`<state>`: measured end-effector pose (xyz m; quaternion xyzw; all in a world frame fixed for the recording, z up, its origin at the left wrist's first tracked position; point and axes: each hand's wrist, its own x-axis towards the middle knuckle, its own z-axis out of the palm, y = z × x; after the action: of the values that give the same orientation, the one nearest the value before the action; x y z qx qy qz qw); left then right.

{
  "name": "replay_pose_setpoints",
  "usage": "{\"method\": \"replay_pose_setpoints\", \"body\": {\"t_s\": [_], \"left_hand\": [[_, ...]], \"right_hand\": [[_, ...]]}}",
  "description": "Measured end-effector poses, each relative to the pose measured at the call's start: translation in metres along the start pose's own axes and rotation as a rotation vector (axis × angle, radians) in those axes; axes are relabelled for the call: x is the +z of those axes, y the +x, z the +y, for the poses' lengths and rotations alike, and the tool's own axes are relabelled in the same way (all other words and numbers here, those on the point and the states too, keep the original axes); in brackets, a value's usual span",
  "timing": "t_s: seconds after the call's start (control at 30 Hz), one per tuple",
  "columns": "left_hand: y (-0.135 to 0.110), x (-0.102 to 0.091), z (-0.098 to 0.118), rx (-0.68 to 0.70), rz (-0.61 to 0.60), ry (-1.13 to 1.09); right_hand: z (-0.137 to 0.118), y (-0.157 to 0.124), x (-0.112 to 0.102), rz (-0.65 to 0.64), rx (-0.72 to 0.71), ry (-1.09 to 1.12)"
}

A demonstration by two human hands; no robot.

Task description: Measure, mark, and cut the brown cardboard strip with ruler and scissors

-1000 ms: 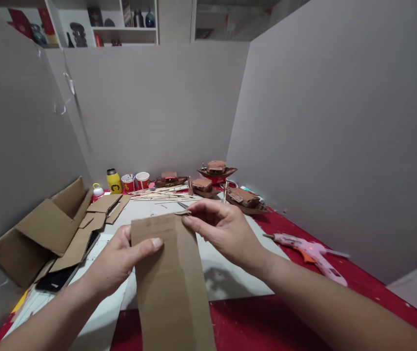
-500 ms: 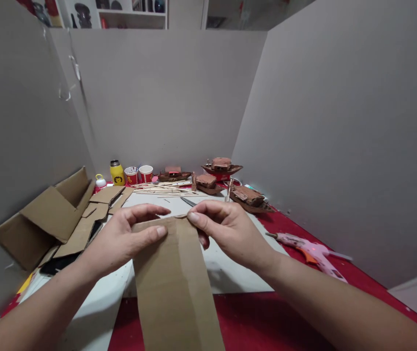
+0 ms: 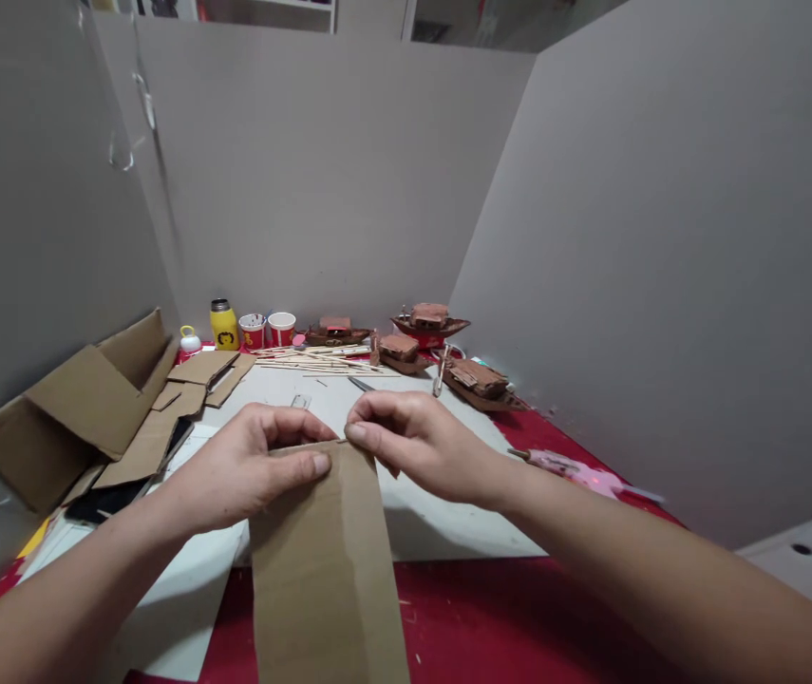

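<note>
One cardboard strip (image 3: 320, 570): left hand (image 3: 253, 467) clamped on far end, right hand (image 3: 424, 445) pinching far edge; uneven pull risks crooked tear.

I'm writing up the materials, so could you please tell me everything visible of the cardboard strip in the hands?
The cardboard strip is long, flat and brown, paler along its right side. It is above the table, near end out of picture. The left hand grips the far edge, thumb on top; the right hand pinches that edge nearer its right corner.
</note>
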<state>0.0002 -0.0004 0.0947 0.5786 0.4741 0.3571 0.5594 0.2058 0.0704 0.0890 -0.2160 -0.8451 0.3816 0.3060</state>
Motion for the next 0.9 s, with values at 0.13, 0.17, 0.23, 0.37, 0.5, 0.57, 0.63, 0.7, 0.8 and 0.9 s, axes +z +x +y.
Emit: {"method": "replay_pose_setpoints", "body": {"t_s": [0.13,0.17,0.23,0.37,0.5,0.57,0.63,0.7,0.8,0.9], "left_hand": [[0.002,-0.001,0.002,0.009,0.019,-0.026],[0.002,-0.001,0.002,0.008,0.031,-0.028],[0.004,-0.003,0.002,-0.005,0.043,-0.010],[0.005,-0.005,0.001,-0.001,-0.043,0.152],[0.001,-0.003,0.003,0.060,-0.111,0.426],[-0.002,-0.002,0.005,0.073,-0.126,0.467],[-0.004,-0.002,0.007,0.076,-0.147,0.442],[-0.006,-0.002,0.010,0.080,-0.156,0.407],[-0.006,-0.005,0.011,0.086,-0.141,0.356],[-0.004,-0.007,0.011,0.093,-0.121,0.294]], "right_hand": [[0.008,0.000,0.001,-0.018,0.297,0.526],[0.010,-0.001,0.001,0.005,0.309,0.567],[0.011,-0.005,0.003,0.054,0.307,0.566],[0.006,-0.013,0.010,0.087,0.274,0.432],[-0.003,-0.017,0.017,0.039,0.230,0.391],[-0.004,-0.016,0.018,0.022,0.218,0.424],[-0.003,-0.015,0.018,-0.008,0.225,0.487],[0.002,-0.014,0.018,-0.046,0.241,0.567],[0.008,-0.012,0.020,-0.077,0.276,0.681],[0.010,-0.012,0.025,-0.048,0.302,0.713]]}}
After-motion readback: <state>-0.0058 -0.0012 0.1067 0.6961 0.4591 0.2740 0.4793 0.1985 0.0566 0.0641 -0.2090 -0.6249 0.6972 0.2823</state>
